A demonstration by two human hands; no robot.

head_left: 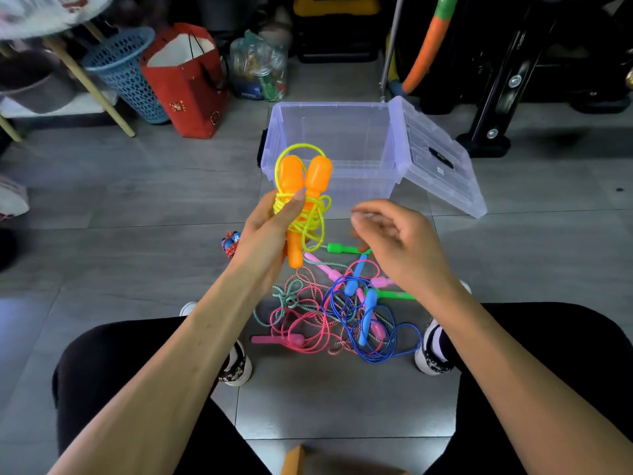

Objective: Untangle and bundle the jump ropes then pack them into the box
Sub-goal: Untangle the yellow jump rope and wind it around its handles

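Note:
My left hand (270, 231) grips a bundled jump rope (303, 197) with two orange handles and a yellow-green cord wound around them, held up in front of the clear plastic box (387, 145). The box stands open on the floor, and I see nothing inside it. My right hand (394, 238) hovers just right of the bundle with loosely curled fingers, holding nothing. On the floor between my feet lies a tangle of ropes (335, 313): pink, blue and striped cords with pink, blue and green handles. A small bundled red-and-blue rope (231, 243) lies left of my left hand.
The box's lid (442, 159) hangs open to its right. Behind stand a red paper bag (188, 84), a blue mesh basket (126, 70), a plastic bag of items (260, 68) and black equipment at right. My knees and shoes frame the tangle.

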